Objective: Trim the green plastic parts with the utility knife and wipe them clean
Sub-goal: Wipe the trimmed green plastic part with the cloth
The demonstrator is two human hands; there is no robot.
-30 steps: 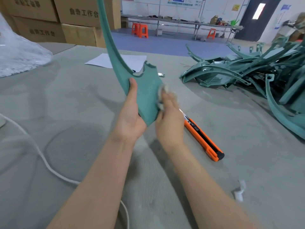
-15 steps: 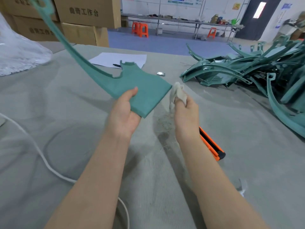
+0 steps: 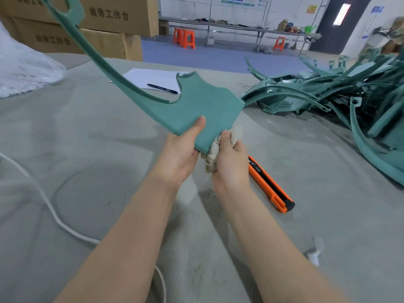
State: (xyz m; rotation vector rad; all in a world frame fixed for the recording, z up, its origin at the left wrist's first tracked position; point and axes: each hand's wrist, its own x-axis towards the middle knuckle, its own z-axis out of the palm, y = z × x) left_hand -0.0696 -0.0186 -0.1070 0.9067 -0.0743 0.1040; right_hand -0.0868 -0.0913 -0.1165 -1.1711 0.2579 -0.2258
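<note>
My left hand (image 3: 182, 154) grips the near corner of a green plastic part (image 3: 205, 106), thumb on top. The part is a flat plate with a long curved arm that rises to the upper left. My right hand (image 3: 229, 165) holds a crumpled white cloth (image 3: 215, 149) against the plate's near right edge and underside. An orange utility knife (image 3: 271, 186) lies on the grey table (image 3: 87, 149) just right of my right wrist, partly hidden by it.
A heap of green plastic parts (image 3: 341, 92) fills the table's right side. A sheet of paper (image 3: 153, 79) with a black pen (image 3: 162, 88) lies behind the held part. A white cord (image 3: 50, 206) crosses the left. Cardboard boxes (image 3: 109, 22) and a plastic bag (image 3: 24, 68) stand far left.
The part swung from upright to flat, its arm toward the upper left. My right hand with the cloth left the part, then returned to its near right edge.
</note>
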